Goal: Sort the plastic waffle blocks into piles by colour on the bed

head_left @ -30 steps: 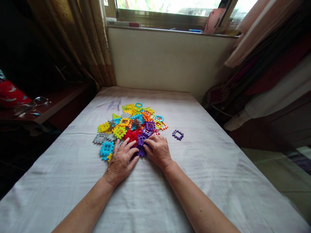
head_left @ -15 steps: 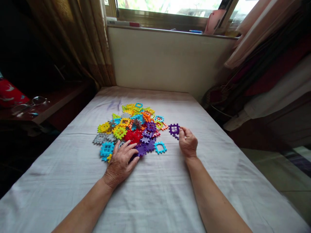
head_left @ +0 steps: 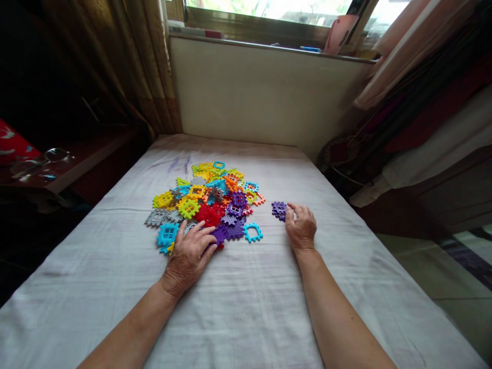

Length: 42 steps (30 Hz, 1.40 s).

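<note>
A heap of flat interlocking plastic tiles (head_left: 207,197) in yellow, green, blue, red, orange, grey and purple lies on a white sheet (head_left: 246,307). My left hand (head_left: 189,254) rests flat, fingers spread, on the near edge of the heap, touching purple and red tiles. My right hand (head_left: 302,225) is to the right of the heap, fingers curled, its fingertips on a small stack of purple tiles (head_left: 279,209) lying apart on the sheet. A light blue open-frame tile (head_left: 252,233) lies between the heap and my right hand.
A wall and window sill (head_left: 269,46) close off the far end. Curtains (head_left: 126,66) hang at the left. A dark side shelf (head_left: 57,174) at left holds eyeglasses (head_left: 40,161). Hanging cloth and floor lie to the right.
My right hand left the heap carrying a purple tile to the right, then lowered it onto the lone purple tile. The left hand stayed in place.
</note>
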Motion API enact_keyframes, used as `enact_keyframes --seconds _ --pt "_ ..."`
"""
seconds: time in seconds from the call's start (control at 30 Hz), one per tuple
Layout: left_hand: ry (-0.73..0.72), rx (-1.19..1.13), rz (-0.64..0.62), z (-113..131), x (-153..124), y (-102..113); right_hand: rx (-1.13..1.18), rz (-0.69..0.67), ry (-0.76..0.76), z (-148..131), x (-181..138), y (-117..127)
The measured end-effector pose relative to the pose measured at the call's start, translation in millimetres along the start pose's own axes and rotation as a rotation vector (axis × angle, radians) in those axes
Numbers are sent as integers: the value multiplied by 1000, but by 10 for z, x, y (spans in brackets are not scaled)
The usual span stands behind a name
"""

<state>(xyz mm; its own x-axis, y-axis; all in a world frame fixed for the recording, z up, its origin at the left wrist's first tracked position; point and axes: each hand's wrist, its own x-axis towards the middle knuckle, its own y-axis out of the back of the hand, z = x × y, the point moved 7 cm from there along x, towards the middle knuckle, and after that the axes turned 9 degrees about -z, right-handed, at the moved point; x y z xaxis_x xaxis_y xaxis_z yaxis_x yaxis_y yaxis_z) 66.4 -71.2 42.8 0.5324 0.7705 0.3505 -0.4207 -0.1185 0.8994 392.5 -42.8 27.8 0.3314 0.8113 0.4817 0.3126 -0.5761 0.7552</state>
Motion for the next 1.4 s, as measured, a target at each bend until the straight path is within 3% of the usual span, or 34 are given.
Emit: enact_keyframes --seconds 0.23,0.4,0.53,0.63,0.83,1.0,1.13,1.3,1.4 --pt "-5 26 41 5 -18 32 47 -224 325 -918 -333 -246" --pt "48 -3 43 -80 -44 80 89 -345 432 -1242 -527 -288" --pt "120 -49 93 -202 -67 152 206 -379 600 -1434 -649 -215" --pt "193 -108 141 -336 -87 182 237 -318 615 -1447 -645 -166" --pt "254 -197 192 -493 -98 156 121 -191 386 -1205 -269 -318" --pt "230 -190 211 -472 -102 156 45 -280 286 -1189 44 -624" --pt "212 -190 207 -461 -100 149 90 -361 326 -1325 35 -742" --pt "207 -195 207 -458 -92 151 231 -249 351 -1308 -4 -570" --pt "210 -196 207 -459 -88 153 305 -210 193 -1006 109 -417"
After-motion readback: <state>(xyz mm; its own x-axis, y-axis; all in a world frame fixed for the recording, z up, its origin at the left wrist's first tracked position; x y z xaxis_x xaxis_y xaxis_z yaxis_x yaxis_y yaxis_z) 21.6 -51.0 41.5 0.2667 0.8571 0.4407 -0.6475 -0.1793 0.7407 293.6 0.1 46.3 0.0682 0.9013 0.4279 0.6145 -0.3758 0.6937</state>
